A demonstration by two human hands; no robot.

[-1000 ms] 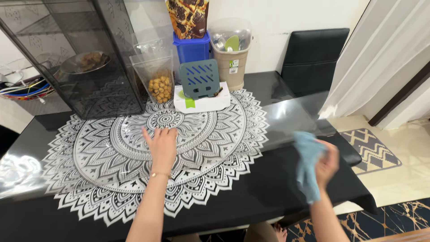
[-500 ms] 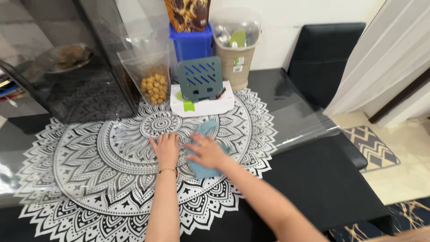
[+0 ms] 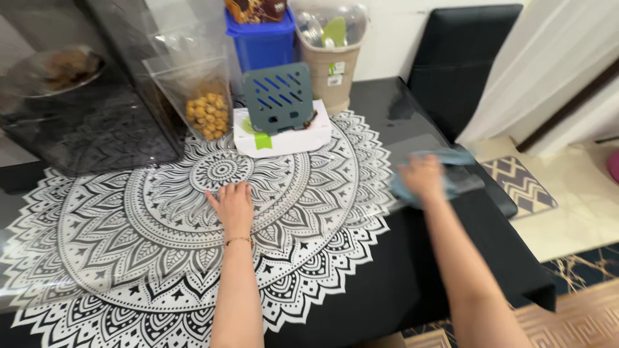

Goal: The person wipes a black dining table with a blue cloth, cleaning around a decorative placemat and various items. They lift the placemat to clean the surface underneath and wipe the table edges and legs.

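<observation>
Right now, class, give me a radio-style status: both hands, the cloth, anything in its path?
Left hand flat on table cover, open. Right hand pressing blue cloth near table's right edge. White box stands well clear.

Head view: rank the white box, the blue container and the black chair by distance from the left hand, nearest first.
From the left hand, flat on the table:
1. White box, just beyond the fingers.
2. Blue container, behind the box by the wall.
3. Black chair, far right.
</observation>
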